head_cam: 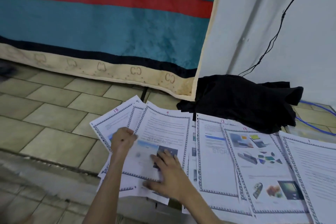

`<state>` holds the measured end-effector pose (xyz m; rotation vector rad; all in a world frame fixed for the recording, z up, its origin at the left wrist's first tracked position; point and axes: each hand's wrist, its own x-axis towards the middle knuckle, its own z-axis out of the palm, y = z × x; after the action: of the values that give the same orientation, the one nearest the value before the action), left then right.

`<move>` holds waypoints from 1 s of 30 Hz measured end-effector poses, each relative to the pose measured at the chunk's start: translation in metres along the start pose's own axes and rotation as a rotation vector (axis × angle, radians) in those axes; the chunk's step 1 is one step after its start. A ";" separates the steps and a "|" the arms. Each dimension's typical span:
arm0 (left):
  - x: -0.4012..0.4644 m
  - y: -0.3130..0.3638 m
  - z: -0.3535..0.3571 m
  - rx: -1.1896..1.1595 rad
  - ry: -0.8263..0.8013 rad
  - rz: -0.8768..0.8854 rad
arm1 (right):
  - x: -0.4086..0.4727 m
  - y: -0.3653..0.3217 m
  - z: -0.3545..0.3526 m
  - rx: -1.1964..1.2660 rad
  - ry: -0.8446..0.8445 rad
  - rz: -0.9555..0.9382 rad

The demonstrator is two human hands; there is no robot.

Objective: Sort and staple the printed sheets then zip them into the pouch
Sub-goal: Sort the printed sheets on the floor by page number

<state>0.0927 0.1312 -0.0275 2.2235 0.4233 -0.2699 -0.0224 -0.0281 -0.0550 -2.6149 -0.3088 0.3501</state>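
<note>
Counts: two hands in view, left hand and right hand; printed sheets with handwritten numbers readable on top: four, sheet 15, sheet 9, sheet 12, sheet 14; one more sheet at far right; further sheets underneath, exact total can't be told; one black cloth; one blue cable; one black wire; one striped blanket.

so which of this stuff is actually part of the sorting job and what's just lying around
Part of the job:
sheet 9, under both hands
sheet 15
sheet 12
sheet 14

Just lying about:
black cloth
blue cable
blanket
</note>
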 end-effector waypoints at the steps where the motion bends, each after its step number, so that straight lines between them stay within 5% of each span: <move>1: 0.000 0.001 -0.003 -0.036 -0.013 -0.005 | 0.002 -0.005 0.007 -0.052 -0.005 -0.006; 5: 0.001 0.010 -0.016 -0.441 -0.223 -0.097 | 0.005 -0.005 0.017 -0.086 0.068 0.043; 8: 0.001 0.015 -0.022 -0.741 -0.397 -0.141 | -0.003 -0.008 0.014 0.174 0.151 0.022; 10: 0.005 0.007 -0.023 -0.592 -0.290 -0.063 | -0.011 -0.018 0.004 0.544 0.272 0.142; 13: 0.012 -0.017 -0.030 -0.066 0.067 0.144 | -0.014 -0.015 -0.006 1.039 0.491 0.433; 16: 0.018 -0.040 -0.029 0.060 -0.012 0.121 | -0.012 -0.003 -0.005 1.308 0.772 0.609; 21: 0.023 -0.051 -0.027 -0.060 -0.076 0.040 | -0.010 0.003 0.000 1.682 1.049 0.688; 26: 0.017 -0.046 -0.031 -0.047 -0.082 0.095 | -0.010 0.001 -0.001 1.727 1.116 0.663; 28: 0.017 -0.037 -0.033 -0.035 -0.120 0.092 | -0.010 0.000 0.005 1.491 0.990 0.544; 30: 0.016 -0.023 -0.035 -0.314 -0.262 -0.005 | -0.015 -0.002 0.009 1.136 0.724 0.365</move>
<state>0.1000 0.1754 -0.0265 1.8513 0.3048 -0.4590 -0.0397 -0.0264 -0.0588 -1.4882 0.4929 -0.2699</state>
